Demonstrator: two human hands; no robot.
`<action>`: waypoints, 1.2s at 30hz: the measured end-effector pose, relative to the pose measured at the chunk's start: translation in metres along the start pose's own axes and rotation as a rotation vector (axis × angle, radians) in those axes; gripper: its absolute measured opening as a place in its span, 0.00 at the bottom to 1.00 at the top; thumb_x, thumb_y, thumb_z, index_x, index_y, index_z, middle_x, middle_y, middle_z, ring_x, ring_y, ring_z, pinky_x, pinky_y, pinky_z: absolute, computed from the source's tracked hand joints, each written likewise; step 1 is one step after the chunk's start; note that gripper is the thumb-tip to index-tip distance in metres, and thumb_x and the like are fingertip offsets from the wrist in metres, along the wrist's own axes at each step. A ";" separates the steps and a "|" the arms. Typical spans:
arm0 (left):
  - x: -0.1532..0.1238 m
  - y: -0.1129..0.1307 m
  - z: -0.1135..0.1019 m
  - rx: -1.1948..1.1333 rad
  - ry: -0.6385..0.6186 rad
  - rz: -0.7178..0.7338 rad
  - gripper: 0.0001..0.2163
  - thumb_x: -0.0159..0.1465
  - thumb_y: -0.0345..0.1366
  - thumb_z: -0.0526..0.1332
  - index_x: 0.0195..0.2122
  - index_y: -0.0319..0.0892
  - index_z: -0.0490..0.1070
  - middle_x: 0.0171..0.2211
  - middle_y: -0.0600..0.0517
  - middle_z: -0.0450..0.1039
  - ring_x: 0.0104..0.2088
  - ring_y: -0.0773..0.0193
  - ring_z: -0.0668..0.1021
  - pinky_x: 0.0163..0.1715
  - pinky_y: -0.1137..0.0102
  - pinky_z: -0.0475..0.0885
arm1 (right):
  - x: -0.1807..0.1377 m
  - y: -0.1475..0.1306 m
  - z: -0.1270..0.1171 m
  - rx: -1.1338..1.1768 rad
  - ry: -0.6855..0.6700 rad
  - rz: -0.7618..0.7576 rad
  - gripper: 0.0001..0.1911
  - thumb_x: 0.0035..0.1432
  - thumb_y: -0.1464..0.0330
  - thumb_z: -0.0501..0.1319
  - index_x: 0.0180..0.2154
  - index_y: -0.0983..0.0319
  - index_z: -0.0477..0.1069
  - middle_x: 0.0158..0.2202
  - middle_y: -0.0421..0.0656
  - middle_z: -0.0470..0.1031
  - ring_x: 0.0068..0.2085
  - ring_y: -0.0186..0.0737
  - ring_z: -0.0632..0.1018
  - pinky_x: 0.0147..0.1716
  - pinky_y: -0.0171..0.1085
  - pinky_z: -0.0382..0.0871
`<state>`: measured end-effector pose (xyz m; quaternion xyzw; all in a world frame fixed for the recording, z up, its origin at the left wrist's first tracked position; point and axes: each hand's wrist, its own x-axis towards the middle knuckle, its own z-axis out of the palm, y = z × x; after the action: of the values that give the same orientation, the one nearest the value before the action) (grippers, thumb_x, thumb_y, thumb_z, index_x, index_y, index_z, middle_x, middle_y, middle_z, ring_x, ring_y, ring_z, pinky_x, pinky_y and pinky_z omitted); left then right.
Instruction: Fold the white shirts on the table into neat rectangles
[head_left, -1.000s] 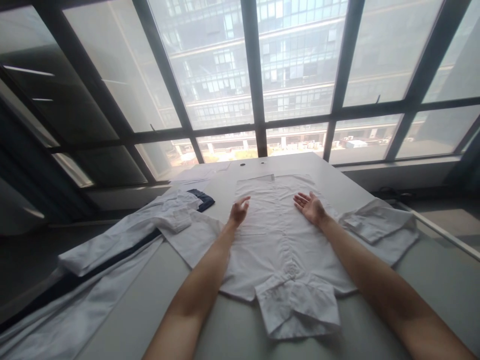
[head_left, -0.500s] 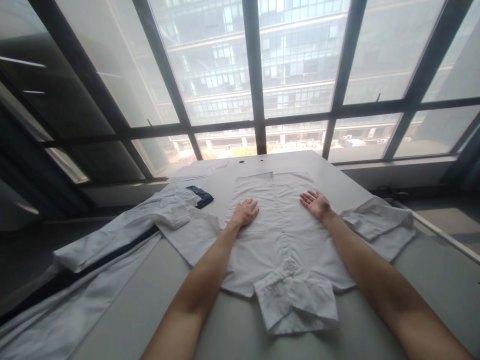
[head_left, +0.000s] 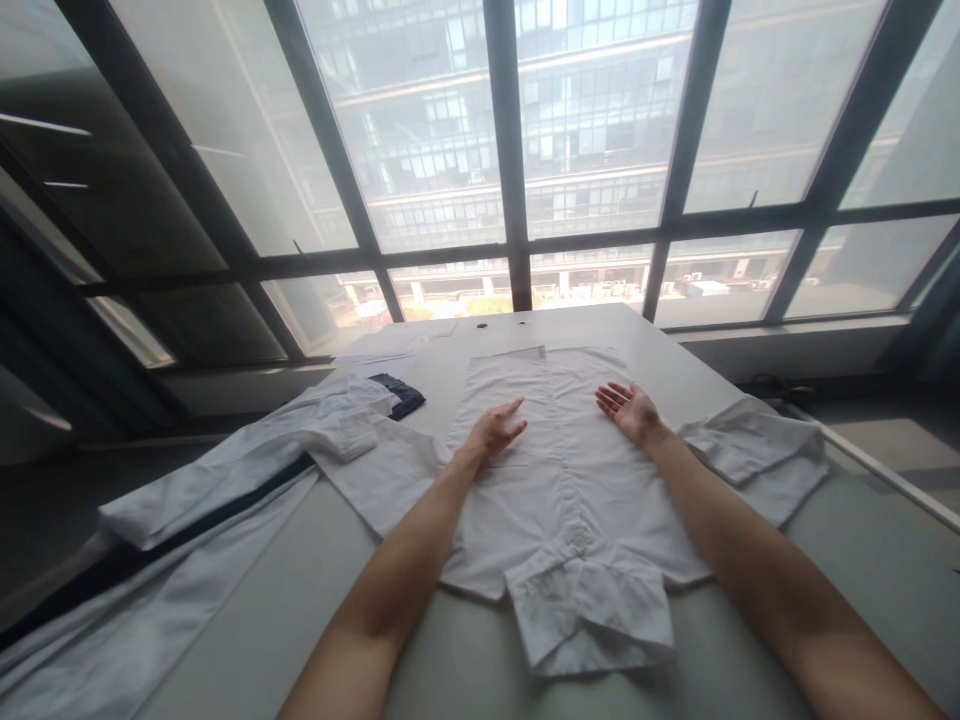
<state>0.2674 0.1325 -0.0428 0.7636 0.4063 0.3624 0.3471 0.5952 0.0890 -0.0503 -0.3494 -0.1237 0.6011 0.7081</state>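
A white shirt [head_left: 540, 480] lies spread on the table with its collar toward me and its hem toward the window. Both sleeves reach out to the sides, and the right sleeve [head_left: 757, 450] is folded over on itself. Over the left half of the shirt front is my left hand [head_left: 499, 428], thumb and forefinger apart and holding nothing; whether it touches the cloth I cannot tell. Above the right half, my right hand [head_left: 628, 408] is open, palm turned inward and up, fingers stretched out. A row of puckers runs down the shirt's middle between my hands.
More white garments [head_left: 225, 480] with a dark strip are heaped along the table's left edge. A dark blue folded cloth [head_left: 405, 396] pokes out behind them. The pale table [head_left: 600, 325] reaches toward large windows [head_left: 592, 120], with a cable hole [head_left: 482, 326] near its far edge.
My left hand has lifted and turned from lying flat on the shirt to a sideways pose with thumb and forefinger parted. My right hand has barely moved.
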 end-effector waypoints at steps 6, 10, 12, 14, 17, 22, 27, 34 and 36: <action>0.000 -0.005 -0.001 0.047 0.025 0.025 0.20 0.56 0.40 0.72 0.50 0.52 0.78 0.61 0.46 0.73 0.66 0.50 0.68 0.70 0.57 0.51 | 0.004 0.001 -0.003 0.030 0.005 0.007 0.20 0.73 0.60 0.45 0.49 0.61 0.71 0.44 0.53 0.79 0.44 0.47 0.81 0.41 0.48 0.81; -0.001 -0.007 -0.002 0.114 0.125 -0.099 0.24 0.57 0.44 0.72 0.55 0.51 0.74 0.63 0.44 0.70 0.70 0.47 0.61 0.71 0.52 0.43 | 0.005 0.000 -0.004 0.044 0.030 0.006 0.19 0.73 0.60 0.44 0.49 0.60 0.70 0.45 0.52 0.78 0.44 0.45 0.81 0.42 0.47 0.81; -0.001 -0.008 -0.004 0.202 0.174 -0.140 0.29 0.58 0.45 0.72 0.60 0.50 0.71 0.64 0.43 0.68 0.70 0.45 0.59 0.70 0.51 0.41 | 0.004 -0.002 -0.005 0.059 0.033 0.014 0.19 0.73 0.60 0.44 0.49 0.59 0.70 0.48 0.51 0.78 0.46 0.45 0.81 0.43 0.49 0.81; -0.001 -0.010 -0.007 0.261 0.218 -0.176 0.31 0.58 0.45 0.72 0.63 0.51 0.69 0.66 0.42 0.66 0.70 0.44 0.59 0.70 0.50 0.37 | 0.004 -0.005 -0.007 0.083 0.040 0.020 0.19 0.72 0.59 0.44 0.50 0.58 0.70 0.50 0.52 0.76 0.47 0.45 0.80 0.44 0.51 0.80; 0.000 -0.014 -0.010 0.316 0.259 -0.216 0.32 0.58 0.43 0.72 0.63 0.50 0.68 0.66 0.41 0.65 0.70 0.42 0.59 0.70 0.47 0.36 | 0.006 -0.009 -0.010 0.102 0.101 -0.022 0.19 0.71 0.57 0.44 0.50 0.55 0.69 0.54 0.50 0.74 0.50 0.44 0.80 0.47 0.53 0.78; 0.001 -0.022 -0.008 0.466 0.249 -0.198 0.28 0.63 0.42 0.68 0.63 0.46 0.67 0.65 0.37 0.66 0.68 0.42 0.62 0.69 0.45 0.39 | 0.006 -0.013 -0.010 0.117 0.271 -0.224 0.17 0.69 0.56 0.46 0.50 0.49 0.69 0.60 0.44 0.70 0.56 0.36 0.76 0.56 0.50 0.73; 0.002 -0.026 -0.007 0.492 0.251 -0.203 0.26 0.64 0.47 0.66 0.62 0.47 0.69 0.65 0.38 0.66 0.68 0.41 0.62 0.69 0.45 0.40 | -0.014 -0.010 0.005 0.050 -0.039 -0.078 0.17 0.71 0.59 0.49 0.53 0.54 0.70 0.58 0.48 0.74 0.55 0.42 0.79 0.53 0.51 0.75; 0.002 -0.023 -0.007 0.588 0.207 -0.207 0.26 0.66 0.47 0.63 0.64 0.46 0.68 0.66 0.37 0.64 0.68 0.41 0.63 0.69 0.44 0.43 | -0.045 0.008 0.028 -0.284 -0.562 0.427 0.19 0.72 0.63 0.52 0.59 0.59 0.68 0.56 0.53 0.76 0.54 0.53 0.80 0.51 0.58 0.76; 0.001 -0.021 -0.008 0.656 0.175 -0.218 0.26 0.68 0.46 0.61 0.65 0.45 0.66 0.67 0.37 0.63 0.68 0.42 0.62 0.69 0.45 0.44 | -0.039 0.011 0.025 -0.261 -0.507 0.439 0.18 0.71 0.65 0.52 0.59 0.60 0.67 0.56 0.55 0.76 0.53 0.52 0.81 0.49 0.56 0.78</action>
<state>0.2539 0.1444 -0.0559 0.7527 0.6083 0.2377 0.0838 0.5627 0.0617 -0.0301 -0.2948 -0.2929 0.7855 0.4586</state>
